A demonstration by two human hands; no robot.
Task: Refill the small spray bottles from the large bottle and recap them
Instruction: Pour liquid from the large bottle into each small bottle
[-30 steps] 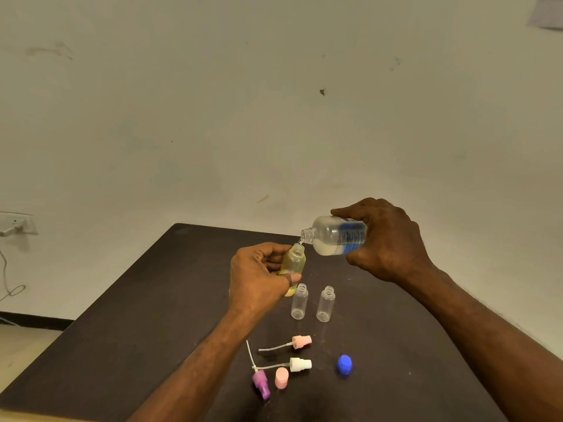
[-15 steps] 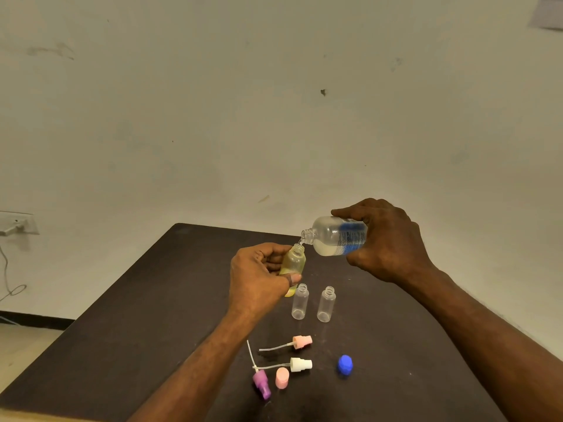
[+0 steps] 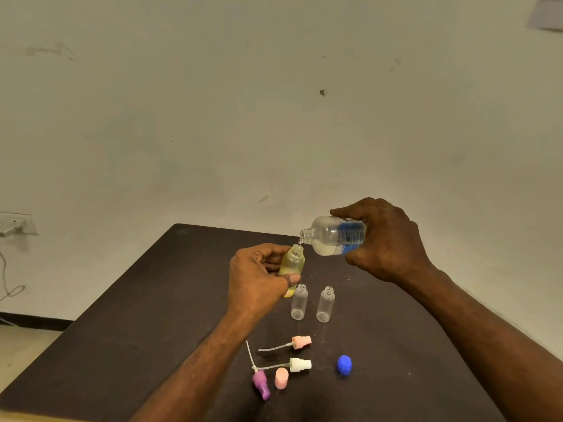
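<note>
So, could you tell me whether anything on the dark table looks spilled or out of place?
Nothing stands out. The right hand tips the large clear bottle into the small yellowish bottle held by the left hand. No puddle shows on the dark table; two empty small bottles stand upright.

worktop (image 3: 122, 315) dark brown, matte | large bottle (image 3: 336, 236) clear, blue printed label, whitish liquid | small bottle (image 3: 292, 263) pale yellow tint | two small bottles (image 3: 299, 302) (image 3: 325, 304) clear | spray heads: peach (image 3: 301, 343), white (image 3: 300, 364), purple (image 3: 261, 384) | cap (image 3: 281, 378) pink | cap (image 3: 344, 364) bright blue | wall (image 3: 213, 117) off-white, smudged
</note>
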